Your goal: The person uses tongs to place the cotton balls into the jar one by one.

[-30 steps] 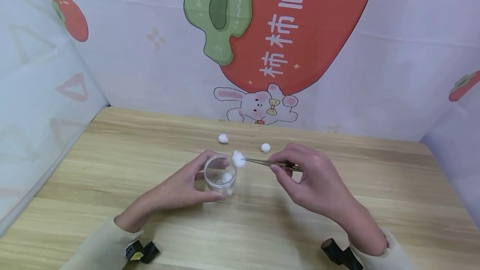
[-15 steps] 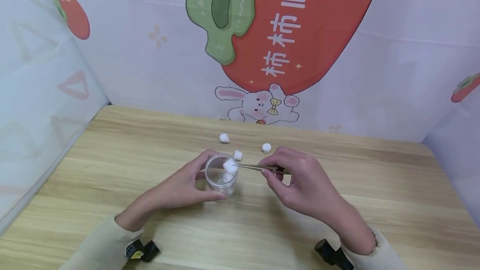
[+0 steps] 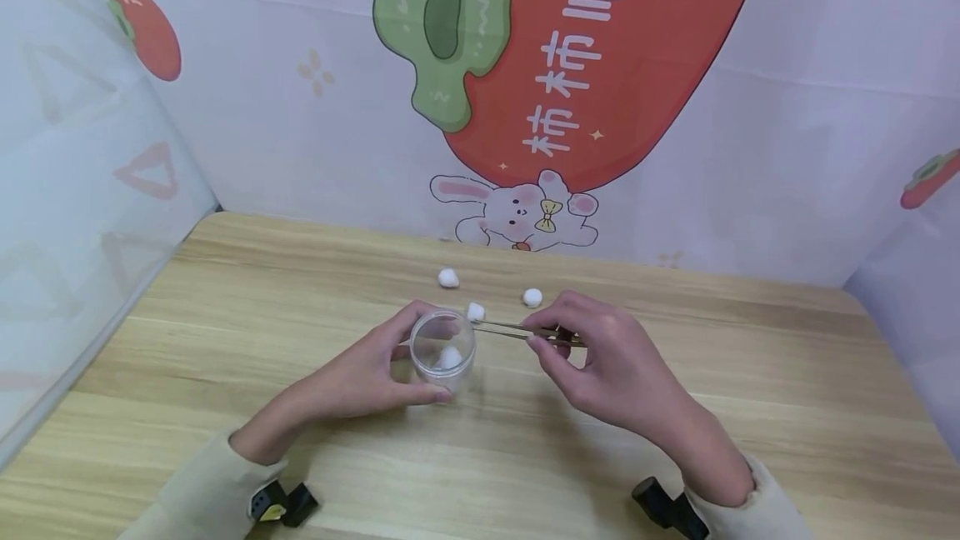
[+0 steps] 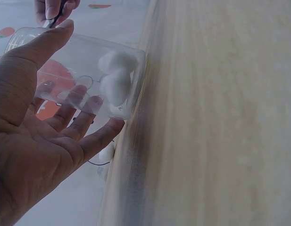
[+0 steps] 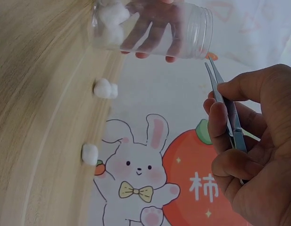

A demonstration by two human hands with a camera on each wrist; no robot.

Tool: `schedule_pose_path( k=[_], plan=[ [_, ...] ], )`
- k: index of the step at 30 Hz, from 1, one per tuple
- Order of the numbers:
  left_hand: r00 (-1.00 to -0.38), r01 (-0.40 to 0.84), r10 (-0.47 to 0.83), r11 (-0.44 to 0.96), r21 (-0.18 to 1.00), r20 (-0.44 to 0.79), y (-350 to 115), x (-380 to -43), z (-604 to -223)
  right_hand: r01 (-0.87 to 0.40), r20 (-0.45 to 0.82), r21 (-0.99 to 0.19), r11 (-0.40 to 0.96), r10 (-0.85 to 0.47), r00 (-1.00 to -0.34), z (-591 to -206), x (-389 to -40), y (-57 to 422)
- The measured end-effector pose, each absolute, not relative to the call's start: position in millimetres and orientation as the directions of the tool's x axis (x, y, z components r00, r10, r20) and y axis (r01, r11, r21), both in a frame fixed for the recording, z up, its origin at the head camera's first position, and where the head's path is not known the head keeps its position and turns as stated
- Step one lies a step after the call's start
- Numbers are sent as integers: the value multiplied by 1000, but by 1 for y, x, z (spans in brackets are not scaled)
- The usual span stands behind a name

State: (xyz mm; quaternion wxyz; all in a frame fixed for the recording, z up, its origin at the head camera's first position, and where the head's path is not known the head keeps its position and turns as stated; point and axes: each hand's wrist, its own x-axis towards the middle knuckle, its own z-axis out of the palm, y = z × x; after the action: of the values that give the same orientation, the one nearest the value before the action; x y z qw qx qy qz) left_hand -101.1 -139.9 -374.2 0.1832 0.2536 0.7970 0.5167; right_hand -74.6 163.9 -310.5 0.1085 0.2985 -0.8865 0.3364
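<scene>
near the middle of the wooden counter, a clear jar stands about upright, its base seeming to rest on the wood. the left hand holds it round the side, thumb on the near wall and fingers spread along the far one. at least two cotton balls lie at the bottom of the jar. the right hand pinches a pair of tweezers; their tips are narrowly parted with nothing between them, just beside the right of the jar's rim. three more balls sit on the counter beyond: a nearest ball behind the rim, a left ball and a right ball.

the tips are so near the rim that a small sideways slip could knock it, and if the left hand's grip were slack, the jar could tip and spill what it holds. from above, the nearest ball lines up with the tips, though the right wrist view shows them well apart, so misjudged depth might cause a missed pinch. round, light cotton would probably roll off if caught near its edge, or snag on the rim.
</scene>
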Motion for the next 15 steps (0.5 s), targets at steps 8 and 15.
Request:
schedule_pose_path(
  k=[8, 15],
  plan=[
    [-807, 216, 589, 342, 914, -30, -140, -101, -374, -560, 359, -524, 641, -430, -828, -318, -82, 168],
    [-815, 212, 578, 354, 911, -35, -139, -101, -374, -528, 332, -519, 672, -411, -849, -330, -92, 167]
  ],
)
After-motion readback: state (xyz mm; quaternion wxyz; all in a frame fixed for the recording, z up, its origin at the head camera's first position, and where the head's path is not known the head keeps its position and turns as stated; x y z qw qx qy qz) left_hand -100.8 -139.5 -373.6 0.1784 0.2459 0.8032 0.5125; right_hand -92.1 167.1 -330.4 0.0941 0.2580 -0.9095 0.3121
